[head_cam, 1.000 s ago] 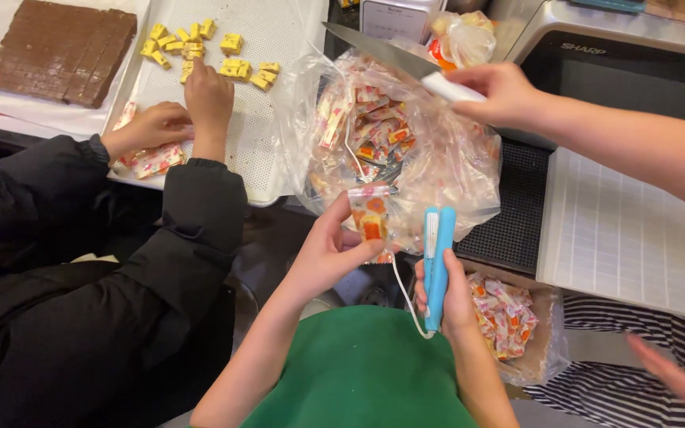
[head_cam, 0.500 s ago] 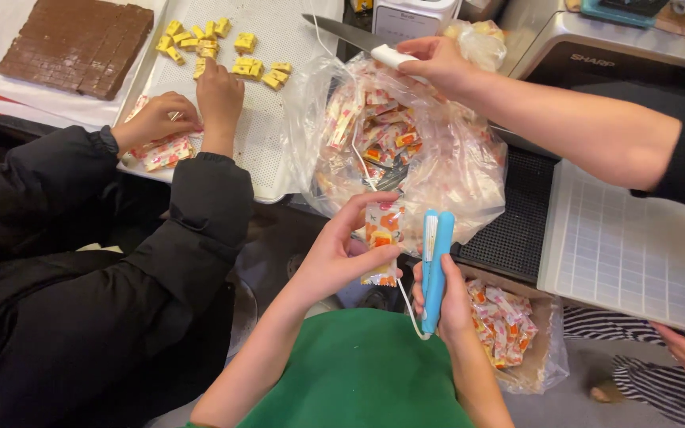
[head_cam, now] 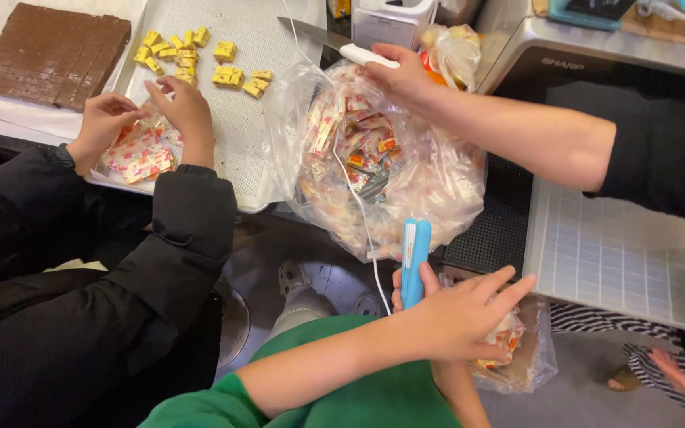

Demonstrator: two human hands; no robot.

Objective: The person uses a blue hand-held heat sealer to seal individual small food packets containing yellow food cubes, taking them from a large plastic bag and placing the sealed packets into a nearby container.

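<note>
A: What is the person in the green sleeves holding?

B: The right hand is clamped around a slim blue sealer, held upright with its white cord trailing up across the big clear bag. Only the thumb and a bit of the hand show, since the left arm crosses in front.

A: And the left hand?

B: The left hand reaches across to the right, fingers spread and apart, resting on or just over a small clear bag of wrapped sweets. I cannot tell whether it actually grips the bag.

A: Why hold the sealer that way?

B: Upright and close to the body, it seems parked out of the way while the other hand deals with the small bag.

A: What does the sealer look like?

B: A narrow, bright blue bar with a paler strip down its middle.

A: Who else is there?

B: A person in black sleeves handles wrapped sweets at the edge of a perforated tray, beside yellow cubes and a brown slab. Another bare arm holds a white-handled knife above the big bag.
</note>
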